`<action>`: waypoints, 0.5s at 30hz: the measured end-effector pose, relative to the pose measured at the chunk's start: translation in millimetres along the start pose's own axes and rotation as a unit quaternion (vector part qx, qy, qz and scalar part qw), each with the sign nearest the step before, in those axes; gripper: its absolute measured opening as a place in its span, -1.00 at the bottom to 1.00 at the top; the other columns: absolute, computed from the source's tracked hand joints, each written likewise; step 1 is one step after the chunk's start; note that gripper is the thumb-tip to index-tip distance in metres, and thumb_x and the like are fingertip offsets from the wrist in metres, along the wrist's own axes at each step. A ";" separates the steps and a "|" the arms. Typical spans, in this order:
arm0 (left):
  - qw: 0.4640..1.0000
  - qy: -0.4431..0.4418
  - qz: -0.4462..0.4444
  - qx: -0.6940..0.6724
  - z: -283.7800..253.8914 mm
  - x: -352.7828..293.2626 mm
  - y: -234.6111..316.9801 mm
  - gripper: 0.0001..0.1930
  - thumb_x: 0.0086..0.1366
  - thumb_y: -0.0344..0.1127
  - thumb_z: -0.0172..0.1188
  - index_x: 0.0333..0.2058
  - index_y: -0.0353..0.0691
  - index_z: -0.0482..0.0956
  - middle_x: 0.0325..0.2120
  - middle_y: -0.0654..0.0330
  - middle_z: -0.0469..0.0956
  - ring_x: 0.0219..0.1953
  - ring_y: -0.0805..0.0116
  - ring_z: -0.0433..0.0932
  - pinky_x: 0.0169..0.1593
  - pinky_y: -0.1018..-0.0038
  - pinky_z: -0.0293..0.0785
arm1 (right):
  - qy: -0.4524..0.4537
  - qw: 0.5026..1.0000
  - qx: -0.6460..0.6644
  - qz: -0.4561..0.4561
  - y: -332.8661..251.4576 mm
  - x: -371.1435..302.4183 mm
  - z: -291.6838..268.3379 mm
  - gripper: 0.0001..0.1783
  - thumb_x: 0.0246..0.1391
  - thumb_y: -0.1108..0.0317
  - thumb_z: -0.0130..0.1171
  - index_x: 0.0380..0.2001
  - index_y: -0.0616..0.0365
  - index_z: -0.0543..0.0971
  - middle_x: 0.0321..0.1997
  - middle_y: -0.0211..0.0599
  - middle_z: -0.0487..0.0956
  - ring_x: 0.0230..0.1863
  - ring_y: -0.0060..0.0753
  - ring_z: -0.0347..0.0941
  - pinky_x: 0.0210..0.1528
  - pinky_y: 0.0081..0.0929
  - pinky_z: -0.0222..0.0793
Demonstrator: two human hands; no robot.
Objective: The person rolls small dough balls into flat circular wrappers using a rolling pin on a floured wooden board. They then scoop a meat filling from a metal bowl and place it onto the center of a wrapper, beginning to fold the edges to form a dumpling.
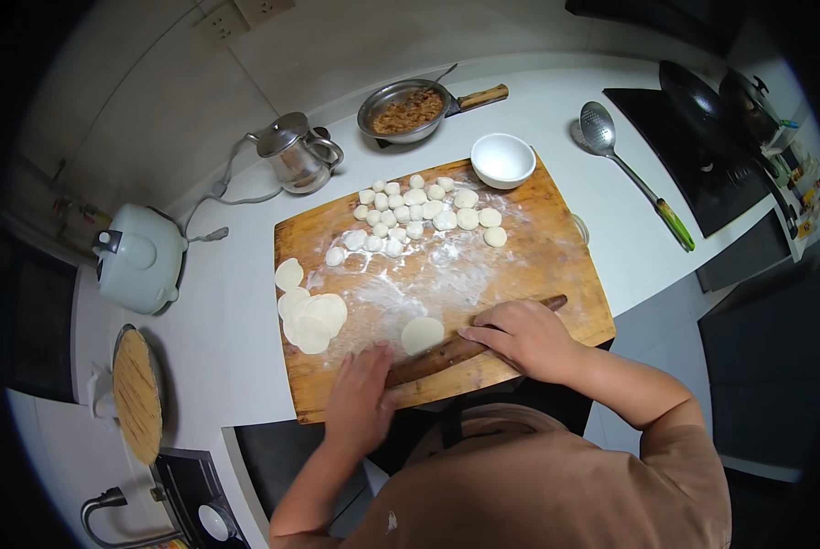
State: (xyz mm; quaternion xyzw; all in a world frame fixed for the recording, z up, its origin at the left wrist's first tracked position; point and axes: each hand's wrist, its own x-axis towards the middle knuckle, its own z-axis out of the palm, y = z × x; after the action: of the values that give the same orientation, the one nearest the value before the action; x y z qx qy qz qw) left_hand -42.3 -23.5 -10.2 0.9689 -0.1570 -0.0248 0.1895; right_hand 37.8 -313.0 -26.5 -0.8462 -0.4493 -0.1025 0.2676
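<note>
A brown wooden rolling pin [437,358] lies slanted across the near part of a floured wooden board [483,373]. My right hand [531,340] is closed over its right part, with the thumb along it. At the pin's left end, my slightly blurred left hand [361,395] lies with its fingers stretched out over the board; whether the palm presses on the pin cannot be made out. Touching the pin's far side is a flat round dough wrapper [423,336]. Overlapping rolled wrappers [315,322] rest at the board's left, and several small dough pieces [401,212] are scattered farther back.
A white bowl [502,161] stands on the board's far corner. Behind are a pan of brown filling [408,113] and a metal kettle [298,156]. A slotted ladle [602,135] lies right, before the black cooktop [703,165]. Left are a pale-green appliance [142,259] and a round slatted tray [137,395].
</note>
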 end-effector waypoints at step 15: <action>0.991 0.028 -0.073 0.105 6.6 21.4 -29.7 -0.14 0.18 -0.08 0.30 0.35 -0.30 0.10 0.38 -0.11 0.07 0.42 -0.10 0.03 0.40 -0.06 -0.07 | -0.066 0.997 -0.044 0.026 17.4 59.5 21.3 -0.24 0.15 -0.05 0.13 0.29 0.19 0.30 0.38 -0.02 0.26 0.41 0.07 0.13 0.35 -0.09 0.13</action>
State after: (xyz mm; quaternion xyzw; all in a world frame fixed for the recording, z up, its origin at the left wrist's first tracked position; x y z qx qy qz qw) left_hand -13.9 -6.5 -27.3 0.9927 -0.0819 0.0052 0.0889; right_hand 84.8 -267.3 -25.9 -0.8734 -0.4390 -0.0593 0.2023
